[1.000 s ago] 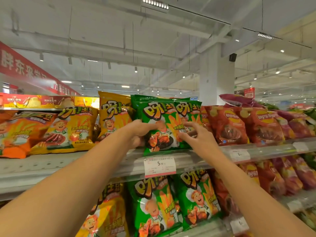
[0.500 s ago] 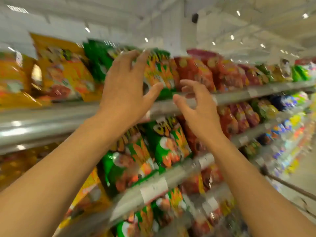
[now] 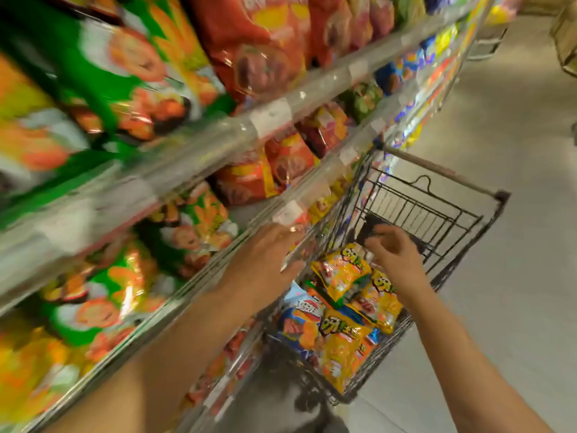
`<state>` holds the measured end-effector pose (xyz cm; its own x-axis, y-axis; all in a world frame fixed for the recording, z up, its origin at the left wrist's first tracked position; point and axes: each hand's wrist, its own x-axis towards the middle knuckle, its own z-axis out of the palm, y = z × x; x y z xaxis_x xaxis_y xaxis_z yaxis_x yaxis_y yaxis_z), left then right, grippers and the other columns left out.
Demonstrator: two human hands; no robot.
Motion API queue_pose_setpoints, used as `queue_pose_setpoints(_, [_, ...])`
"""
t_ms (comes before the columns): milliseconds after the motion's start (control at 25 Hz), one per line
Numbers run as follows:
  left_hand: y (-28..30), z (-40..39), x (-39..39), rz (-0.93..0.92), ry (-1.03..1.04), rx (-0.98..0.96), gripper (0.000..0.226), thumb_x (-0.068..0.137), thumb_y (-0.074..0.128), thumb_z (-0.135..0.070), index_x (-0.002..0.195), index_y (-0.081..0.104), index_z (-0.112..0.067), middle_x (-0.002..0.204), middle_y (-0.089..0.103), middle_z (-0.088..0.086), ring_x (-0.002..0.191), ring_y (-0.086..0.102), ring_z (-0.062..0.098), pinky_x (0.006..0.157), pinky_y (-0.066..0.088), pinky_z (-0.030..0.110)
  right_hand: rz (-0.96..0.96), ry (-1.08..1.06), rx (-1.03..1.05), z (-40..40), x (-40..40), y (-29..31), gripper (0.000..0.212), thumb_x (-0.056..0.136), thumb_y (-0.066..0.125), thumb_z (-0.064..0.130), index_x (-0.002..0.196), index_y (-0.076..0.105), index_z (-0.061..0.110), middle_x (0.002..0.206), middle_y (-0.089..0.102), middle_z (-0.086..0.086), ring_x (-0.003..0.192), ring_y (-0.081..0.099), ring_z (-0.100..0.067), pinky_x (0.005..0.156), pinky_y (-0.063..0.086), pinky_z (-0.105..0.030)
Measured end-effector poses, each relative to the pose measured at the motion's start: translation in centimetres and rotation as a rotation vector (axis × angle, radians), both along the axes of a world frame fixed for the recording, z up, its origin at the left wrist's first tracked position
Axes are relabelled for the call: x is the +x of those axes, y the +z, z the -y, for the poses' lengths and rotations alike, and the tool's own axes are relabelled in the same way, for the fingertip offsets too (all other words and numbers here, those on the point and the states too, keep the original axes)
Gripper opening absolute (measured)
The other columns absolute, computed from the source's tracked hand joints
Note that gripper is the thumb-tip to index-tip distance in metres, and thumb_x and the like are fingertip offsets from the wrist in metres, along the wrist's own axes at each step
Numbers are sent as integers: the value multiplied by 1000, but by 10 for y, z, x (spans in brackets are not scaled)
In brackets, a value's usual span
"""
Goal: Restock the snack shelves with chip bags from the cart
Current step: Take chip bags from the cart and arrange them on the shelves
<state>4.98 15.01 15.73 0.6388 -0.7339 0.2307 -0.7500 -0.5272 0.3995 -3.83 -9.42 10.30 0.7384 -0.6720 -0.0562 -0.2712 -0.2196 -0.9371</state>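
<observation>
Both hands, up at the green bags a second ago, now reach down over the cart [image 3: 437, 220], my left hand [image 3: 265, 264] flat and empty, my right hand [image 3: 395, 256] loosely curled, empty, just above the yellow chip bags [image 3: 343, 273] left to shelve.

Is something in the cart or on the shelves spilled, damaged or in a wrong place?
Nothing stands out. The chip bags lie loosely heaped in the cart, as stock waiting to be shelved would. The bags on the shelves stand in rows, though blur hides detail. Both hands are over the cart.
</observation>
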Motion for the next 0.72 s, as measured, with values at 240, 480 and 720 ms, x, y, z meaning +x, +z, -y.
queue_pose_setpoints(240, [-170, 113, 59, -475, 129, 236, 50, 94, 68, -30, 140, 55, -13, 138, 56, 5, 131, 51, 22, 104, 39, 29, -511, -61, 275, 121, 33, -185, 43, 94, 70, 14, 132, 53, 5, 120, 66, -19, 87, 60, -25, 67, 49, -30])
queue_pose_setpoints(480, [-297, 176, 57, -866, 425, 393, 66, 81, 80, -18, 140, 54, -3, 140, 58, 20, 129, 57, 27, 107, 43, 38, -820, -87, 236, 204, 58, -322, 49, 83, 82, 19, 124, 63, -1, 110, 71, -24, 93, 66, -29, 69, 43, -30])
queue_pose_setpoints(720, [-378, 147, 64, -992, 668, 454, 96, 52, 65, -62, 124, 68, 1, 143, 52, 25, 135, 48, 37, 114, 37, 49, -992, -362, 472, 199, 69, -401, 81, 73, 81, 50, 140, 51, 16, 138, 59, -15, 123, 59, -38, 101, 52, -47])
